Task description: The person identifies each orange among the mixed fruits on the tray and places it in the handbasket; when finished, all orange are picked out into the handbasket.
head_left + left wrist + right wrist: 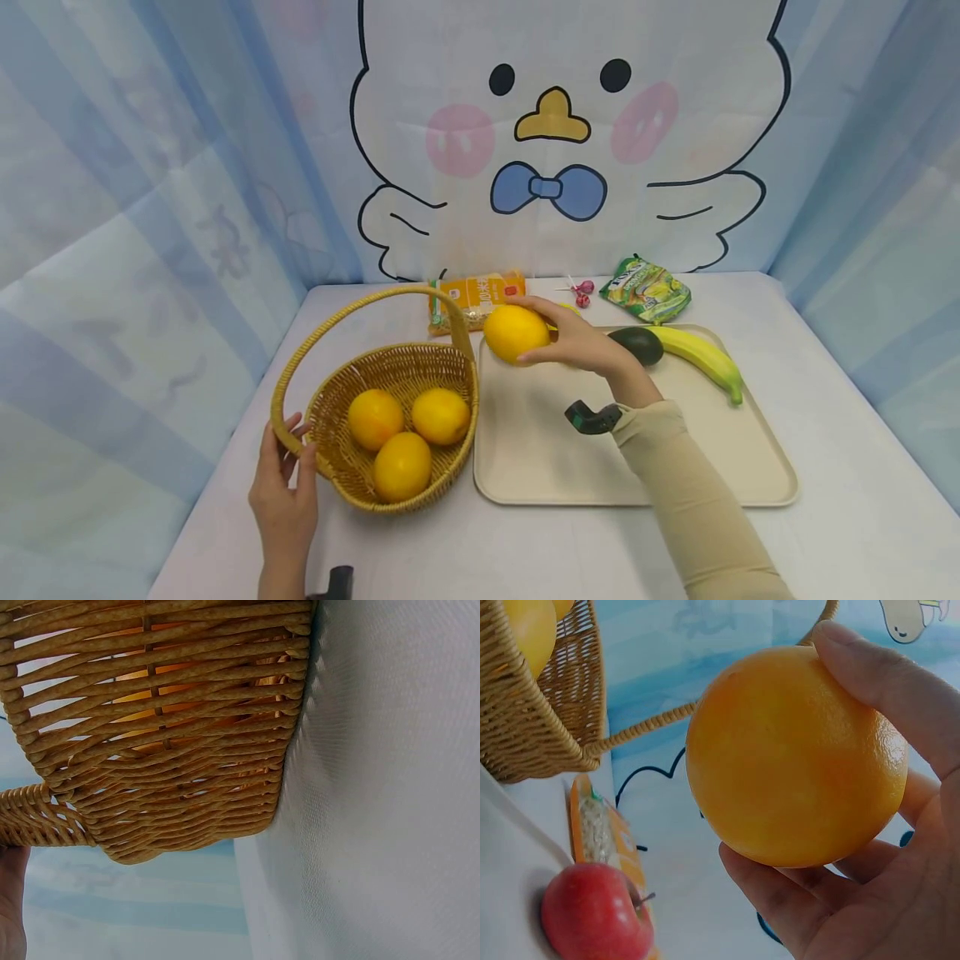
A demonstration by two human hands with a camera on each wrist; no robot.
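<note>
My right hand (581, 342) holds an orange (517, 333) between thumb and fingers, above the left part of a beige tray (547, 467). In the right wrist view the orange (795, 757) is raised clear of the surface. Left of the tray stands a wicker basket (420, 362) with three yellow-orange fruits (402, 467) inside. My left hand (285, 500) grips the basket's handle (352, 307) near its base on the left side. The left wrist view shows mostly the woven basket wall (172, 772), with only part of the hand (11, 907) at the edge.
On the tray lie a banana (701, 358) and a dark green fruit or vegetable (637, 343). A red apple (596, 911) shows in the right wrist view. Behind are an orange-labelled bag (480, 296), lollipops (582, 292) and a green packet (647, 290).
</note>
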